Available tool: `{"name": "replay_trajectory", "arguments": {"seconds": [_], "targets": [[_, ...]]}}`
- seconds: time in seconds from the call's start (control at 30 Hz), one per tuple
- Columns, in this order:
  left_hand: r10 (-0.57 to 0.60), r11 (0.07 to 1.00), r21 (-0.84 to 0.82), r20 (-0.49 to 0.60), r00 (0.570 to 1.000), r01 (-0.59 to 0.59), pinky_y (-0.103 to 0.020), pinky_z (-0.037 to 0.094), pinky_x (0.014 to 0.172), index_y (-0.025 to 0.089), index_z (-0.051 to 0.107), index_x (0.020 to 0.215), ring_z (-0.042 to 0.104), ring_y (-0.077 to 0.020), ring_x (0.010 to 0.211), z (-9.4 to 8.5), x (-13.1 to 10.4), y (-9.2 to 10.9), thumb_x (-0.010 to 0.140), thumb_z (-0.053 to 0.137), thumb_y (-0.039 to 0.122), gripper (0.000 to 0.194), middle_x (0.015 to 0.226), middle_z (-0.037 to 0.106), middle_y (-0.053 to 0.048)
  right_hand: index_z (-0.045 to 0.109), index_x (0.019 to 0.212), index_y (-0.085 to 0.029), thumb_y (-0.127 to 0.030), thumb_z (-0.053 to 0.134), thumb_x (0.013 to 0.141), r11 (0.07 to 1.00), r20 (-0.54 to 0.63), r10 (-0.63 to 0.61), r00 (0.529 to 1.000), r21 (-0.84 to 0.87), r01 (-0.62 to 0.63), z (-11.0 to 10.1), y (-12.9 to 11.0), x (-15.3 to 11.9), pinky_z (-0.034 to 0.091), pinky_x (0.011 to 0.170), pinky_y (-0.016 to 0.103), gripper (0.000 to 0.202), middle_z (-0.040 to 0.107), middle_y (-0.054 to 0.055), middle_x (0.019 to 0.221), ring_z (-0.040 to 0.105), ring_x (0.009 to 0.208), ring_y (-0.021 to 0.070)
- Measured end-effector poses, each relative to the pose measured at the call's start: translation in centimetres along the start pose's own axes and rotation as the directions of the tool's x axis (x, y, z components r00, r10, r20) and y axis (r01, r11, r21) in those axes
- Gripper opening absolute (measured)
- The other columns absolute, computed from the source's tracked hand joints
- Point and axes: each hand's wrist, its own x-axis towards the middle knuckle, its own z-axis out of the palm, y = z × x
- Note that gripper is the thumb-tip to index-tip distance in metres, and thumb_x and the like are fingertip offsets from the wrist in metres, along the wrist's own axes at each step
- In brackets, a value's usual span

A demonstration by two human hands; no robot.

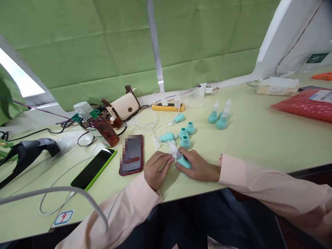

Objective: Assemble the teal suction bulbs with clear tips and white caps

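My right hand (198, 165) is wrapped round a teal rubber squeeze bulb (183, 162), tilted toward the upper left. A clear plastic nozzle part (172, 148) sticks out of its top. My left hand (158, 168) pinches at the side of this nozzle with thumb and fingertips; the exact small part between them is hard to make out. Just beyond lie a teal bulb on its side (167, 137) and several open bulbs, one of them an empty bulb (185, 141). Another bulb with a tip (178, 118) lies farther back. At the right stand bulbs with clear tips, including an upright bulb (222, 121).
Left of my hands are a dark red phone (131, 155), a green-edged phone (93, 168) and a bottle of amber liquid (103, 130). A cream purse (126, 106) and a yellow power strip (168, 107) sit behind. A red package (306, 103) lies far right.
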Motion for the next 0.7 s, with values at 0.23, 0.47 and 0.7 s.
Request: {"name": "replay_trajectory", "arguments": {"seconds": [0.23, 0.47, 0.7], "targets": [[-0.026, 0.999, -0.021, -0.018, 0.999, 0.026, -0.030, 0.048, 0.059, 0.012, 0.062, 0.082, 0.056, -0.0163, 0.067, -0.09, 0.04, 0.12, 0.064, 0.063, 0.006, 0.019, 0.072, 0.061, -0.008, 0.032, 0.074, -0.019, -0.023, 0.044, 0.073, 0.999, -0.002, 0.032, 0.999, -0.044, -0.032, 0.24, -0.02, 0.01, 0.025, 0.045, 0.020, 0.013, 0.037, -0.006, 0.052, 0.036, 0.044, 0.0098], [-0.149, 0.983, -0.110, 0.012, 0.989, 0.149, -0.025, 0.049, 0.054, 0.014, 0.064, 0.071, 0.058, -0.0136, 0.060, 0.02, 0.00, -0.34, 0.069, 0.060, 0.012, 0.005, 0.066, 0.062, -0.004, 0.031, 0.072, -0.020, -0.022, 0.044, 0.072, 0.999, 0.027, 0.029, 0.999, -0.022, -0.028, 0.17, -0.05, 0.20, 0.026, 0.045, 0.020, 0.013, 0.039, -0.005, 0.052, 0.037, 0.044, 0.0096], [-0.140, 0.990, -0.028, 0.022, 0.990, 0.141, -0.026, 0.047, 0.056, 0.015, 0.063, 0.077, 0.057, -0.0139, 0.063, 0.14, -0.02, -0.05, 0.073, 0.055, 0.012, 0.009, 0.069, 0.062, -0.005, 0.033, 0.074, -0.019, -0.022, 0.044, 0.072, 0.994, -0.011, 0.052, 0.999, -0.092, -0.052, 0.32, 0.02, 0.25, 0.026, 0.045, 0.021, 0.011, 0.041, -0.004, 0.051, 0.041, 0.044, 0.0113]]}}
